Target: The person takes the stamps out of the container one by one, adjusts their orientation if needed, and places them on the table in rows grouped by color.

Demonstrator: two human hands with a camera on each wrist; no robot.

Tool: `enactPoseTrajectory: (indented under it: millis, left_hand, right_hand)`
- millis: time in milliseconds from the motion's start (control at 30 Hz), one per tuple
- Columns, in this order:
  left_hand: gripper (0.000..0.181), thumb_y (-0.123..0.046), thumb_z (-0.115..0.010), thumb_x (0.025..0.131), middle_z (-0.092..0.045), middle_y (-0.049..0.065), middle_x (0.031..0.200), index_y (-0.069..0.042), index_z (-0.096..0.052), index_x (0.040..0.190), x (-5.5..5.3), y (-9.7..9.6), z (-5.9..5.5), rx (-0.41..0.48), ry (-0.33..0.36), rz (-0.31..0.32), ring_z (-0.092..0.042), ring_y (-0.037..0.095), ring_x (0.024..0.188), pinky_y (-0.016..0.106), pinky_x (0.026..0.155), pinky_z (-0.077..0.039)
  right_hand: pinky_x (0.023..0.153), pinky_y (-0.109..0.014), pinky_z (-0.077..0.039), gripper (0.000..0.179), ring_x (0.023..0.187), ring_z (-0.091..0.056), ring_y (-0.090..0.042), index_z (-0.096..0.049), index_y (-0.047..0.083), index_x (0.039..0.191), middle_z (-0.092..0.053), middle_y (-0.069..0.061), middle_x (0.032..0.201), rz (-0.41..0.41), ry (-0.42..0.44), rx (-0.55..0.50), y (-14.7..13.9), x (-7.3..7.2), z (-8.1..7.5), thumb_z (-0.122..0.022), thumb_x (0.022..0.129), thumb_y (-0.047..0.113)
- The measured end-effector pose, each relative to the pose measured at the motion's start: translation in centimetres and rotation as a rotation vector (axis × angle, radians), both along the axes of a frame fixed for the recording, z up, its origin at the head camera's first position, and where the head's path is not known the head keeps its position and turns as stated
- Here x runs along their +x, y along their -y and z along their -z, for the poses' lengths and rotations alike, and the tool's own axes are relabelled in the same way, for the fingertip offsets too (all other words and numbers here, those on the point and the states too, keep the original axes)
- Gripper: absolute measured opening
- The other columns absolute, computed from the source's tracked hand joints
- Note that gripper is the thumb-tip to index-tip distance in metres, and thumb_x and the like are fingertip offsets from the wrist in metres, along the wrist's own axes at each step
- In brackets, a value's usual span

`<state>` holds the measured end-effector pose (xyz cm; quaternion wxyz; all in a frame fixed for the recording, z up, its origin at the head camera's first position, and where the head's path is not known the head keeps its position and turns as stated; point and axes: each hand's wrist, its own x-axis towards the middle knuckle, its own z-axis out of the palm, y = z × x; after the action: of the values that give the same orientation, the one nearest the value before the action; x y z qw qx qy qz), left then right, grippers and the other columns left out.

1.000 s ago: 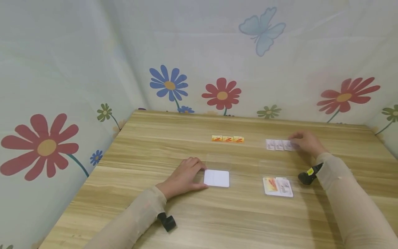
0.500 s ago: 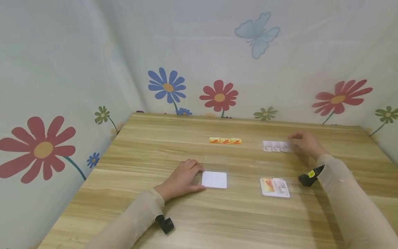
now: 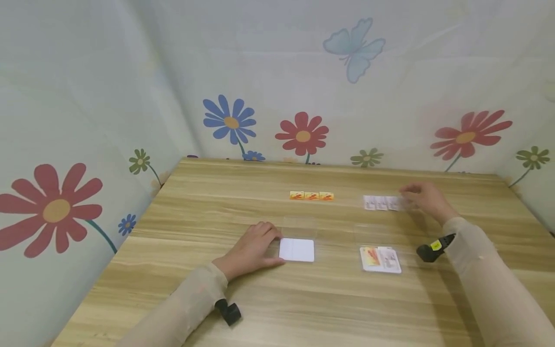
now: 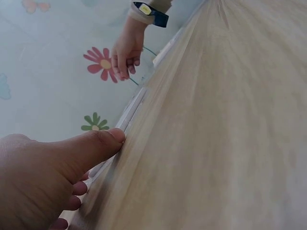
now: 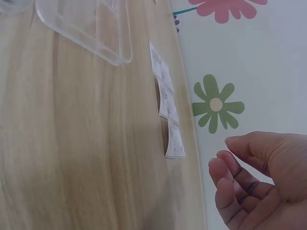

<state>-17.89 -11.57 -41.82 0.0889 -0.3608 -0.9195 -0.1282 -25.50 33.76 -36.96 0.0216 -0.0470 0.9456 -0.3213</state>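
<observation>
Left hand [image 3: 251,248] lay flat, thumb against white tray [image 3: 297,250], bracing it on table [image 3: 303,308]. Right hand [image 3: 427,198] hovered, fingers loosely curled, empty, beside white card row [image 3: 383,203], positioned for pickup.

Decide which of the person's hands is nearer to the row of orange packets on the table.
Left. The left hand rests nearer the camera and leftward of the orange packets; the right hand is farther off, beyond the white packets.

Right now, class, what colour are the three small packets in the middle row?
Orange-yellow packets, clearest in the head view.
</observation>
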Motion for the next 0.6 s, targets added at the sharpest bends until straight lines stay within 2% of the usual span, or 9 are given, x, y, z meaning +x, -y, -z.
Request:
enactPoseTrajectory:
  millis: [367,600]
  left_hand:
    - [0.057,-0.051,-0.073,0.078,-0.060,0.004,0.111,-0.009,-0.062,0.114,0.0,0.0,-0.3,-0.016,0.018,-0.002,-0.055,0.021,0.105,0.040,0.097,-0.044]
    - [0.055,-0.050,-0.072,0.078,-0.061,0.005,0.111,-0.009,-0.062,0.114,0.0,0.0,-0.9,-0.020,-0.002,0.009,-0.055,0.021,0.106,0.041,0.096,-0.044]
  right_hand:
    - [0.069,-0.031,-0.055,0.038,0.092,-0.064,-0.034,-0.057,-0.007,0.120,-0.062,-0.032,0.114,0.001,-0.051,0.006,-0.1,1.3,-1.0,-0.049,0.100,0.023]
    - [0.067,-0.026,-0.052,0.038,0.093,-0.063,-0.032,-0.056,-0.005,0.121,-0.062,-0.030,0.114,0.020,-0.057,-0.007,-0.2,2.3,-1.4,-0.049,0.100,0.026]
